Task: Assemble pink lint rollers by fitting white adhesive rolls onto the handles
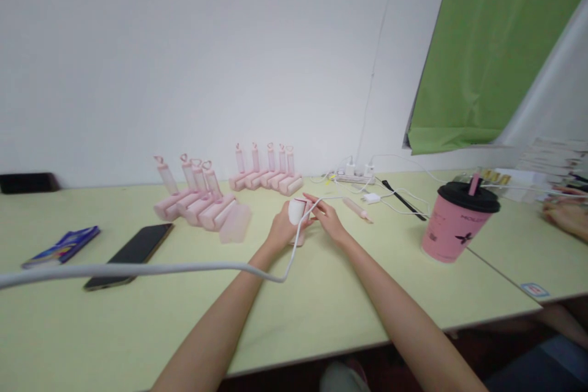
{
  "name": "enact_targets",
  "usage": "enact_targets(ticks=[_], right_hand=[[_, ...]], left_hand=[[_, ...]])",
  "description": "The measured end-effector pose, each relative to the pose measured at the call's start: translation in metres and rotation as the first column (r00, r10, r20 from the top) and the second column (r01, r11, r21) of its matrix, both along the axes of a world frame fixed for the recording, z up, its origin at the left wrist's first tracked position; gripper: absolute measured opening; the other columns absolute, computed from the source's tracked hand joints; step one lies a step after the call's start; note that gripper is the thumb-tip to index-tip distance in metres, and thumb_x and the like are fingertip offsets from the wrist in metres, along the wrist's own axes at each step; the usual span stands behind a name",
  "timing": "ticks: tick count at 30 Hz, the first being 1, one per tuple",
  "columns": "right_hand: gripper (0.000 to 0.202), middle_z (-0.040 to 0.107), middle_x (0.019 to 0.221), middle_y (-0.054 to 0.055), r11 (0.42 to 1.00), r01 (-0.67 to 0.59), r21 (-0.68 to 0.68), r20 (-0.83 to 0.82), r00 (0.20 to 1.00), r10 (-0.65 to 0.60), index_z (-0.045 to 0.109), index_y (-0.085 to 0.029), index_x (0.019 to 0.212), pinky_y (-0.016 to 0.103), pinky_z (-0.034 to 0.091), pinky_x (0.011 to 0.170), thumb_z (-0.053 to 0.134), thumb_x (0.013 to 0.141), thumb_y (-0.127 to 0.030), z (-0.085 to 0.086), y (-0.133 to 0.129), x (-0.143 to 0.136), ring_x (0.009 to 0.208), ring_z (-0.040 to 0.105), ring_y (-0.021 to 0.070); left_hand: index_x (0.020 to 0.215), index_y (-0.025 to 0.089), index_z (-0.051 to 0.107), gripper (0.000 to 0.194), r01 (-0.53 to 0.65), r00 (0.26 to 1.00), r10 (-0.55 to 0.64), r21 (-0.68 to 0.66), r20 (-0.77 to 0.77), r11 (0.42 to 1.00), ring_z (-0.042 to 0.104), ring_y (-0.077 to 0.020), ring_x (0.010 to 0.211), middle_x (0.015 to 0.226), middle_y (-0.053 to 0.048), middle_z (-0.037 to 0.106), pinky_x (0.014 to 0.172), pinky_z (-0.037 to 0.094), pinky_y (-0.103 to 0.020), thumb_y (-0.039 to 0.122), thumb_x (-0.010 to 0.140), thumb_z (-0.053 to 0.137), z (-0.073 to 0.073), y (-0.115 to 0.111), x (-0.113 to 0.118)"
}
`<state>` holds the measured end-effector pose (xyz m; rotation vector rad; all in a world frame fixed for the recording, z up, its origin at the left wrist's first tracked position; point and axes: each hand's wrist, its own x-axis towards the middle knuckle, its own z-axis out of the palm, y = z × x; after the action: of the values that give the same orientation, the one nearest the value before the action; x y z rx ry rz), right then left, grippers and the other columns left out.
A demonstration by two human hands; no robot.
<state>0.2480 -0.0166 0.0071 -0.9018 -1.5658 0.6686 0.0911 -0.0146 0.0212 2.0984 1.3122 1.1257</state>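
Note:
My left hand [278, 228] is wrapped round the left side of a small pink device [298, 240] with a rounded white part [296, 212] on top. From the other side, my right hand [329, 220] has its fingers and thumb against the device's right edge. A white cable [291, 260] crosses close in front of the camera and covers some of it. Just right of my right hand lies a loose pink tube [357, 209]. To the left stand pink blocks [211, 211] with clear, heart-topped tubes [212, 180] upright or leaning, beside a translucent pink piece [236, 224].
More pink blocks with tubes [266, 179] line the wall. At left lie a black phone [133, 251] and a blue packet [67, 245]. A pink cup [454, 229], a power strip [356, 178] and tangled cables are at right, with another person's hand [567, 214] at the edge.

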Motion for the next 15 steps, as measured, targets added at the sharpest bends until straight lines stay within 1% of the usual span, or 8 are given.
enact_targets(ticks=[2, 3, 4, 6, 7, 9, 11, 15], right_hand=[[0.04, 0.058, 0.118, 0.004, 0.993, 0.117, 0.008, 0.079, 0.99, -0.117, 0.051, -0.026, 0.122, 0.034, 0.045, 0.086, 0.038, 0.087, -0.04, -0.005, 0.005, 0.01, 0.107, 0.052, 0.0178], [0.039, 0.056, 0.119, 0.006, 0.971, 0.239, 0.024, 0.143, 0.96, -0.24, 0.051, -0.024, 0.121, 0.037, 0.039, 0.093, 0.037, 0.088, -0.039, -0.008, 0.007, 0.018, 0.112, 0.048, 0.0186], [0.038, 0.054, 0.122, 0.008, 0.923, 0.384, 0.039, 0.245, 0.892, -0.381, 0.052, -0.023, 0.12, 0.041, 0.033, 0.099, 0.039, 0.087, -0.036, -0.011, 0.009, 0.027, 0.118, 0.043, 0.0204], [0.036, 0.044, 0.132, 0.011, 0.767, 0.638, 0.07, 0.477, 0.653, -0.587, 0.054, -0.021, 0.117, 0.05, 0.02, 0.103, 0.048, 0.082, -0.03, -0.019, 0.011, 0.046, 0.127, 0.03, 0.0253], [0.038, 0.038, 0.136, 0.011, 0.696, 0.711, 0.105, 0.564, 0.534, -0.63, 0.053, -0.021, 0.118, 0.053, 0.015, 0.103, 0.051, 0.08, -0.026, -0.024, 0.011, 0.056, 0.13, 0.023, 0.0276], [0.044, 0.039, 0.135, 0.014, 0.625, 0.768, 0.137, 0.674, 0.391, -0.627, 0.049, -0.019, 0.122, 0.055, 0.015, 0.101, 0.051, 0.078, -0.021, -0.03, 0.01, 0.07, 0.128, 0.023, 0.0302], [0.041, 0.043, 0.129, 0.015, 0.623, 0.774, 0.115, 0.733, 0.357, -0.578, 0.05, -0.019, 0.121, 0.05, 0.025, 0.096, 0.047, 0.08, -0.018, -0.034, 0.009, 0.077, 0.12, 0.035, 0.0295], [0.046, 0.051, 0.117, 0.013, 0.703, 0.704, 0.098, 0.762, 0.401, -0.508, 0.049, -0.022, 0.121, 0.036, 0.036, 0.085, 0.033, 0.081, -0.006, -0.031, 0.007, 0.069, 0.105, 0.047, 0.0233]], left_hand=[[0.109, 0.018, 0.049, 0.06, 0.002, 0.992, 0.0, -0.015, 0.13, 1.0, 0.057, -0.0216, 0.089, 0.102, -0.007, 0.06, 0.077, 0.044, -0.033, 0.044, 0.059, 0.069, -0.004, 0.008, -0.001], [0.109, 0.016, 0.05, 0.061, 0.006, 0.978, 0.001, -0.03, 0.206, 1.0, 0.057, -0.0211, 0.089, 0.102, -0.008, 0.06, 0.077, 0.044, -0.033, 0.045, 0.058, 0.069, -0.006, 0.012, -0.002], [0.109, 0.015, 0.05, 0.062, 0.009, 0.959, 0.008, -0.057, 0.283, 0.998, 0.056, -0.0206, 0.088, 0.101, -0.008, 0.06, 0.077, 0.045, -0.033, 0.045, 0.058, 0.069, -0.007, 0.016, -0.003], [0.109, 0.013, 0.049, 0.066, 0.022, 0.911, 0.036, -0.135, 0.411, 0.991, 0.057, -0.0195, 0.084, 0.097, -0.009, 0.061, 0.073, 0.046, -0.033, 0.047, 0.057, 0.07, -0.009, 0.022, -0.005], [0.109, 0.013, 0.049, 0.067, 0.034, 0.886, 0.05, -0.173, 0.461, 0.984, 0.057, -0.0188, 0.082, 0.096, -0.009, 0.061, 0.071, 0.046, -0.032, 0.047, 0.056, 0.07, -0.009, 0.024, -0.006], [0.108, 0.012, 0.049, 0.067, 0.055, 0.839, 0.077, -0.225, 0.538, 0.973, 0.057, -0.0174, 0.078, 0.093, -0.009, 0.062, 0.068, 0.046, -0.03, 0.048, 0.056, 0.071, -0.009, 0.026, -0.009], [0.107, 0.012, 0.05, 0.066, 0.086, 0.801, 0.078, -0.243, 0.594, 0.966, 0.058, -0.0159, 0.075, 0.091, -0.009, 0.063, 0.067, 0.047, -0.029, 0.049, 0.057, 0.07, -0.009, 0.028, -0.013], [0.103, 0.011, 0.053, 0.062, 0.143, 0.749, 0.076, -0.272, 0.659, 0.952, 0.059, -0.0147, 0.071, 0.087, -0.009, 0.064, 0.065, 0.047, -0.028, 0.054, 0.06, 0.067, -0.011, 0.031, -0.019]])
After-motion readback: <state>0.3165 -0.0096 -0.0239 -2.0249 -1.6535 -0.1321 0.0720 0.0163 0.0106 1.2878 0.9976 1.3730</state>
